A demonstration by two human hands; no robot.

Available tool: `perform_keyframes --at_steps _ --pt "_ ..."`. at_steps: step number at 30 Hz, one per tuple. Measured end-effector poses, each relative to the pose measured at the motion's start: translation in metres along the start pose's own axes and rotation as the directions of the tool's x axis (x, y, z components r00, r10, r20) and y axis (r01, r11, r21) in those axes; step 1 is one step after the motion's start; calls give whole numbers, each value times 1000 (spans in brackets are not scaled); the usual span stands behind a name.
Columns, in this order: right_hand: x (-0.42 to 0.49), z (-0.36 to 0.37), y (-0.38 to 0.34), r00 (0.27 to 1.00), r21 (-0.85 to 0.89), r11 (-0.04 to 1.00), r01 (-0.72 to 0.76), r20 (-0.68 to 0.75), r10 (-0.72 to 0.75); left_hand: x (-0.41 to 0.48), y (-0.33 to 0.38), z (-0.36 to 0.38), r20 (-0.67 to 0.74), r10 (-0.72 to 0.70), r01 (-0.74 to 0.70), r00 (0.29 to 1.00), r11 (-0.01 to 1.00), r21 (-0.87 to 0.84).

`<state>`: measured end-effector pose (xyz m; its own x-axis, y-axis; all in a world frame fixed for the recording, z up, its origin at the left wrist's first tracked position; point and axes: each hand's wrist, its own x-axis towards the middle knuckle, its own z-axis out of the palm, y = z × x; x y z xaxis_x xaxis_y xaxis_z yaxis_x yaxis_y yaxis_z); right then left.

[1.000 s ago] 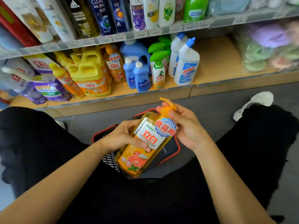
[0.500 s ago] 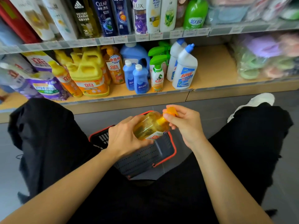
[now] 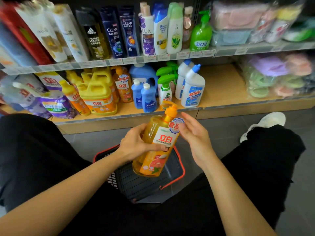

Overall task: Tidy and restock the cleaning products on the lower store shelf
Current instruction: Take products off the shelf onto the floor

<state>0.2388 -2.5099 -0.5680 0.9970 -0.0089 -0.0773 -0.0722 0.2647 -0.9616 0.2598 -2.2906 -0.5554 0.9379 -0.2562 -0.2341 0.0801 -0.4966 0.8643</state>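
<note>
The left hand (image 3: 136, 145), grip closed round the translucent orange plastic pump bottle (image 3: 158, 147), held it label-up above the red-rimmed dark basket (image 3: 178, 169), likely checking its facing for the lower shelf (image 3: 221, 87), while the right hand (image 3: 196, 135) hovered beside its neck, grip open.

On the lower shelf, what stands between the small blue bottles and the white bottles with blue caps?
In the head view, green-trigger spray bottles stand between the small blue bottles and the white bottles.

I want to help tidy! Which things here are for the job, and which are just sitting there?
For the job: orange bottle, left hand gripping it, basket, lower shelf.
Just there: shampoos up top, green soap, shoe.
</note>
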Motion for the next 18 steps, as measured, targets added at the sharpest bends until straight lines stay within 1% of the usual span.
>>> perform_keyframes --at_steps 3,6,9,11,12,14,18 --pt "-4 14 0 979 -92 993 -69 185 85 0 12 -9 0 51 -51 999 983 -177" --pt "-4 28 -9 961 -133 983 -127 230 156 -1 21 -16 0 64 -61 998 945 -320" --pt "2 31 -24 930 -214 966 -148 302 210 -1 23 -21 24 21 -8 999 894 -449" --pt "7 35 -31 899 -237 952 -195 345 270 -1 23 -26 40 -10 29 999 859 -511" --pt "10 39 -33 890 -229 948 -219 352 290 0 23 -30 48 -21 44 999 844 -534" --pt "18 48 -39 897 -217 946 -242 322 303 3 25 -40 56 -31 58 998 821 -568" --pt "39 65 -49 940 -202 946 -254 180 290 9 19 -55 -12 22 -25 1000 740 -672"
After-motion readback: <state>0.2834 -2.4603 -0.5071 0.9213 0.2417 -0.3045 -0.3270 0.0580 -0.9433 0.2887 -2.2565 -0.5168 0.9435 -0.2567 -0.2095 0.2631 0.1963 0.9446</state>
